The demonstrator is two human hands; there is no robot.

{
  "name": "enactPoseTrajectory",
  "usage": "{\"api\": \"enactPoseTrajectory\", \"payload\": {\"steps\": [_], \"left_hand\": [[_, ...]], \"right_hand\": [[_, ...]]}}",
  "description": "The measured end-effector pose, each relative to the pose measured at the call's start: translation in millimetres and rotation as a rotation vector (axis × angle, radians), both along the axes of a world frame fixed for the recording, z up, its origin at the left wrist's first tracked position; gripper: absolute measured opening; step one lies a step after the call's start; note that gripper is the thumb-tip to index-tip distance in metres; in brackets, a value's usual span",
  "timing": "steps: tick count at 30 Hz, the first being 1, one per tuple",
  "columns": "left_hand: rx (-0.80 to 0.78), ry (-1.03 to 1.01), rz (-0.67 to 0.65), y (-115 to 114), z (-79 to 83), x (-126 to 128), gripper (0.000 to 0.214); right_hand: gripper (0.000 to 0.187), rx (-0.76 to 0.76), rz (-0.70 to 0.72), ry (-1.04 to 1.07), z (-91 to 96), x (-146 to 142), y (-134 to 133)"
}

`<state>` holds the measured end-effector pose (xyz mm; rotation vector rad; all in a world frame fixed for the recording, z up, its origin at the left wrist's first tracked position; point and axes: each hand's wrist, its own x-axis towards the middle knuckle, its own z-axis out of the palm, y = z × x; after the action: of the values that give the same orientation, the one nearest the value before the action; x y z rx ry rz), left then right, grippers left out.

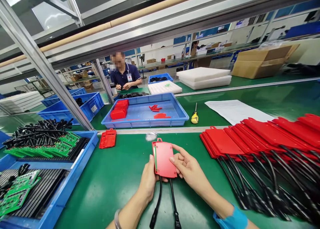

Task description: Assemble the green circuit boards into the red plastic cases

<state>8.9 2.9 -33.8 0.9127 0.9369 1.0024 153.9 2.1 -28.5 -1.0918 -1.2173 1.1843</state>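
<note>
Between my two hands is a red plastic case (164,159) with a hanging loop at its far end and screw holes near its corners. A strip of green circuit board shows along its left edge. Two black cables with plugs (174,202) hang from its near end. My left hand (148,177) grips the left side and lower edge, its fingers partly hidden under the case. On the right side, my right hand (186,165) pinches the case with thumb and fingers. A loose red case half (107,138) lies to the left on the green bench.
Finished-looking red cases with black cables (262,139) lie stacked at right. A blue bin (82,162) at left holds green circuit boards. Beyond are a shallow blue tray (145,123) with red parts, a yellow screwdriver (194,117) and paper (237,110). A co-worker (126,74) sits opposite.
</note>
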Motion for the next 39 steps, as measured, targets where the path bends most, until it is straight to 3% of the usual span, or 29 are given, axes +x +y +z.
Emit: {"api": "enactPoseTrajectory", "payload": {"steps": [9, 17, 28, 39], "left_hand": [[0.104, 0.066, -0.057, -1.1, -0.2, 1.5, 0.058], [0.171, 0.147, -0.084, 0.9, -5.2, 0.9, 0.054], [0.242, 0.163, -0.154, -3.2, -4.4, 0.5, 0.048], [0.255, 0.206, -0.194, -2.7, -3.3, 0.5, 0.052]], "right_hand": [[0.045, 0.016, -0.031, -0.067, -8.2, 0.3, -0.1], [0.053, -0.062, -0.042, 0.046, -7.4, -0.5, 1.0], [0.037, -0.188, 0.132, 0.150, 4.0, 10.6, -0.1], [0.038, -0.172, 0.157, 0.182, 6.7, 12.6, -0.7]]}}
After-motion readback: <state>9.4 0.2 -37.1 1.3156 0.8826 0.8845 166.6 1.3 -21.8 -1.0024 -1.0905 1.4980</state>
